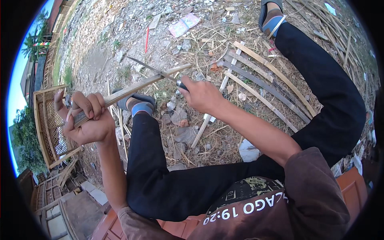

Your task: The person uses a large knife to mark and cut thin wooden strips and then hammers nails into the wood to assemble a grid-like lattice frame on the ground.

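Note:
My left hand [89, 116] is closed around the near end of a pale bamboo strip [138, 84], with some finger and thumb tips sticking out past it. The strip slants up to the right in front of me. In my right hand [200, 94] is a knife [152, 69], its fist wrapped around the handle. The long narrow blade points away to the upper left and crosses the strip near its far end; blade and strip seem to touch there. My fingers hide most of the knife's handle.
Several bamboo strips [276, 74] lie on the dry grass to the right, some across a pale stick [208, 124]. My legs [148, 152] are spread on both sides. A woven bamboo panel [52, 124] stands at the left. Stones [180, 117] and a colourful wrapper [184, 25] litter the ground.

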{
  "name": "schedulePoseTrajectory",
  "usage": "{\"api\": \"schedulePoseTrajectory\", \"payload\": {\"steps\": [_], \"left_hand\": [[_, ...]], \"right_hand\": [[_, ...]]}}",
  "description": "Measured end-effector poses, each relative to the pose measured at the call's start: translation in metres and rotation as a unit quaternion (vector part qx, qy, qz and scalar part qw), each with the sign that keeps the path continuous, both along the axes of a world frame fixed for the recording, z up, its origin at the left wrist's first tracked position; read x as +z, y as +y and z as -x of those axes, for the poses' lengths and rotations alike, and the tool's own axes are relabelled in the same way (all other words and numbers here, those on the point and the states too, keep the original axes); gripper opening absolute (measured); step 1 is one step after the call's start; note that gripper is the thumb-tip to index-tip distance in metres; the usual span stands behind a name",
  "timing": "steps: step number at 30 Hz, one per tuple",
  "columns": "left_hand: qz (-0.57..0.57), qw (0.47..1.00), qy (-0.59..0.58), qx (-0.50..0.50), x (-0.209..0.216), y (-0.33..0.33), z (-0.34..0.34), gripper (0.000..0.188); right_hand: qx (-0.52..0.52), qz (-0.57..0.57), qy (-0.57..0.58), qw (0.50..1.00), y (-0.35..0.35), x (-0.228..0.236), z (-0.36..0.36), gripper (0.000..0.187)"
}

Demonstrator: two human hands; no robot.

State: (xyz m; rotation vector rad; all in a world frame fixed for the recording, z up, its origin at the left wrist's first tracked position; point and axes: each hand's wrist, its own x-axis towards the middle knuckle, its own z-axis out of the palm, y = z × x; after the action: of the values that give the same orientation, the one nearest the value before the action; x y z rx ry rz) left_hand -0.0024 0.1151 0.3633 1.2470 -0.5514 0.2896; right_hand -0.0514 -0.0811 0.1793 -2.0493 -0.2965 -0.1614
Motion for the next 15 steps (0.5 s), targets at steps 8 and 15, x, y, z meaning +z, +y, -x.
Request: {"api": "schedulePoseTrajectory", "payload": {"steps": [8,15], "left_hand": [[-0.019,1.000,0.013,0.012,0.001,0.006,0.000,0.048],[0.000,1.000,0.012,-0.001,0.004,0.007,0.004,0.050]], "right_hand": [[0.029,-0.083,-0.088,0.992,0.015,0.071,0.008,0.027],[-0.017,0.152,0.243,0.958,-0.045,-0.055,-0.002,0.033]]}}
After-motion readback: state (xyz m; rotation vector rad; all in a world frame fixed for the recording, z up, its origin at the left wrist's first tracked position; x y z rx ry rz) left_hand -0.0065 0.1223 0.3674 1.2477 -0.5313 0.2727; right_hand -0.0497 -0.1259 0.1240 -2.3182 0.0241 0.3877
